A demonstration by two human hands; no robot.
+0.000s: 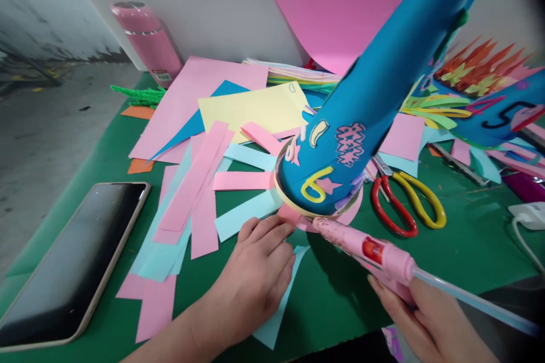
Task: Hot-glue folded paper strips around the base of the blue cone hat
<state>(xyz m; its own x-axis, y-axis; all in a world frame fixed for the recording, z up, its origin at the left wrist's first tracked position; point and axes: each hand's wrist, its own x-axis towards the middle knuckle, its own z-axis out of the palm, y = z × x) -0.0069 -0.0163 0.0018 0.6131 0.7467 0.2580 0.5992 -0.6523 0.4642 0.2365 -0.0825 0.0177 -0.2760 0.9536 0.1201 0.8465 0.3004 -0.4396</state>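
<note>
My left hand [259, 269] is closed at the base of a blue paper cone [374, 79], its fingertips on a short pink paper strip [289, 213] at the cone's rim. A glue stick sticks out of the back of the pink hot glue gun [361, 247], which my right hand [430, 317] grips by its handle. The gun's nozzle meets the rim just right of my left fingertips. Pink and light blue strips [244, 181] fan out from the rim. The cone leans to the upper right and bears a yellow 6 [315, 186], stars and other cut-outs.
Scissors [409, 204] with red and yellow handles lie right of the cone. Loose strips [191, 193] and paper sheets [251, 108] cover the left-middle of the green table [106, 164]. A phone [72, 261], a pink bottle [149, 42] and another decorated blue piece [498, 116] surround them.
</note>
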